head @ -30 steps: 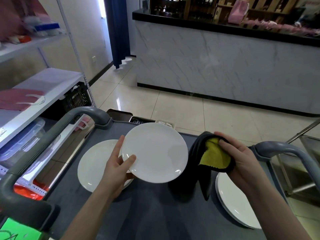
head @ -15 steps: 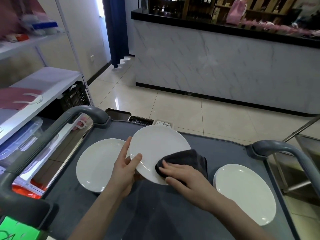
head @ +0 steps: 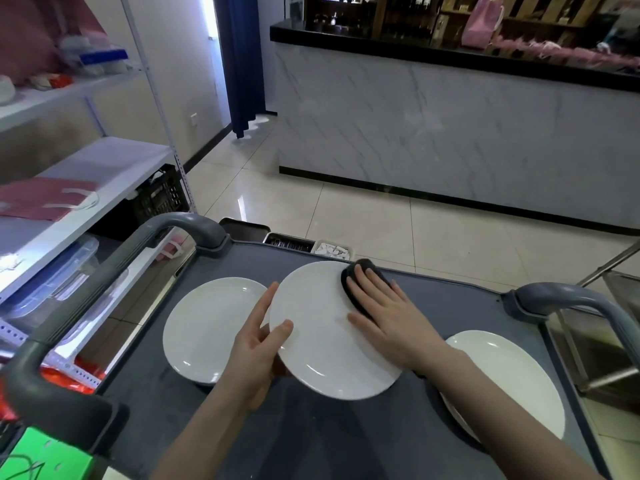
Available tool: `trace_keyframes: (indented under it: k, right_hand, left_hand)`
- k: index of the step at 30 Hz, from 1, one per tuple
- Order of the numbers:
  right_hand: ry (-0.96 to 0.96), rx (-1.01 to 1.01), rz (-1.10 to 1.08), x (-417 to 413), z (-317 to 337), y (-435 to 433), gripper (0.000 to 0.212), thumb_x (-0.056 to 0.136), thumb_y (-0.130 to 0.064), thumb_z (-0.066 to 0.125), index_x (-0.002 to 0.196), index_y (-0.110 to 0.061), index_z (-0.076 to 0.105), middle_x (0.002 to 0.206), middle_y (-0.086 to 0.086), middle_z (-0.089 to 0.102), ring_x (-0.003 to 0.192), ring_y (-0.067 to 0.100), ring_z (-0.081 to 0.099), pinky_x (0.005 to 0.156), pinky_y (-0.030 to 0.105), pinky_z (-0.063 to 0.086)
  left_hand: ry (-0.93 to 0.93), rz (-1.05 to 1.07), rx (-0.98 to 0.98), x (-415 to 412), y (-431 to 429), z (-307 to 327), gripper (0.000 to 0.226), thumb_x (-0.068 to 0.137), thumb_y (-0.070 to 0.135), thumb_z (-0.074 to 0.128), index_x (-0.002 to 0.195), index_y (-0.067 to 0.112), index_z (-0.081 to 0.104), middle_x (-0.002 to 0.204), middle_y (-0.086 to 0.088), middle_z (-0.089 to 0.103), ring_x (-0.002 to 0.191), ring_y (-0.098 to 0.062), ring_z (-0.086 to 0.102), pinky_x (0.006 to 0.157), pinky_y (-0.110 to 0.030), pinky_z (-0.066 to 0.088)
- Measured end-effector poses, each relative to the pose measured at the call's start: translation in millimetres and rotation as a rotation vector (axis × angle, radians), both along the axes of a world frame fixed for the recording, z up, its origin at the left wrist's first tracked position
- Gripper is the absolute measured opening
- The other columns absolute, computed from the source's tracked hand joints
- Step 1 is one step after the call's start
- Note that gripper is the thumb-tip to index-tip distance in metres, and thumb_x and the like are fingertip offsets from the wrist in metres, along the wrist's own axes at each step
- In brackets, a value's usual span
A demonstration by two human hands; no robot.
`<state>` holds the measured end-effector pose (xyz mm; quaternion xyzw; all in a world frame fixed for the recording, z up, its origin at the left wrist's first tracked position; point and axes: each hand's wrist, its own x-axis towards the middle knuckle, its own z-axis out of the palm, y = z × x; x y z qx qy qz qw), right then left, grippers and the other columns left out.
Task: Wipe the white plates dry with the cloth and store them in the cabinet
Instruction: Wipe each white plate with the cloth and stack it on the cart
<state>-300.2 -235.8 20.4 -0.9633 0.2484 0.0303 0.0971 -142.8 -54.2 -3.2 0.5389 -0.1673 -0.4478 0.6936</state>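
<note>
**Plate braced for the wipe**

The left hand pinches the plate at its left rim, thumb on top and fingers under, and holds it raised over the cart — likely to steady it against the rubbing. The right hand, fingers straight, presses the cloth flat on the far edge. The left plate and right plate lie on the cart — no cabinet shows.

- Glossy cream floor tiles catching a streak of light
- Long counter, grey-veined marble front, black top
- Dark wooden shelves behind it, with a pink bag in front of them
- Navy curtain hanging to the floor
- White metal rack on the left, black crate beneath
- Beige wall with a socket
</note>
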Motion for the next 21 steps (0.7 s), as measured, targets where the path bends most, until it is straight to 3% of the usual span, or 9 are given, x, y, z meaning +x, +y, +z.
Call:
trace_keyframes:
  k: [11, 15, 18, 21]
  right_hand:
    - [0.019, 0.29, 0.327, -37, -22, 86, 0.056, 0.095, -0.065, 0.009, 0.146, -0.05, -0.01, 0.153, -0.03, -0.02, 0.141, -0.006, -0.02, 0.116, 0.027, -0.015]
    - [-0.082, 0.172, 0.22, -2, -23, 68, 0.057, 0.097, -0.06, 0.015, 0.148, -0.045, -0.007, 0.154, -0.026, -0.019, 0.142, -0.004, -0.018, 0.117, 0.028, -0.008]
    - [-0.132, 0.18, 0.041, 19, -19, 36, 0.057, 0.099, -0.053, 0.019, 0.148, -0.041, -0.008, 0.152, -0.025, -0.021, 0.142, -0.002, -0.017, 0.12, 0.035, 0.0]
    - [-0.154, 0.147, -0.022, 32, -12, 23, 0.058, 0.098, -0.055, 0.015, 0.149, -0.041, -0.008, 0.153, -0.024, -0.022, 0.141, -0.002, -0.023, 0.12, 0.041, -0.005]
  left_hand:
    - [-0.041, 0.036, 0.074, 5, 7, -9, 0.052, 0.097, 0.012, 0.057, 0.124, 0.056, 0.057, 0.107, 0.0, 0.073, 0.087, -0.016, 0.071, 0.063, -0.034, 0.058]
    - [-0.044, -0.028, 0.033, 5, 1, -3, 0.051, 0.097, 0.011, 0.056, 0.126, 0.054, 0.056, 0.11, -0.004, 0.072, 0.089, -0.016, 0.069, 0.071, -0.034, 0.059]
    - [-0.076, -0.087, 0.037, 4, 5, 0, 0.052, 0.097, 0.014, 0.058, 0.13, 0.054, 0.053, 0.107, -0.003, 0.073, 0.086, -0.015, 0.069, 0.067, -0.034, 0.058]
    - [-0.08, -0.14, 0.056, 2, 10, 1, 0.052, 0.094, 0.022, 0.065, 0.131, 0.056, 0.05, 0.112, -0.003, 0.072, 0.091, -0.021, 0.069, 0.074, -0.047, 0.058]
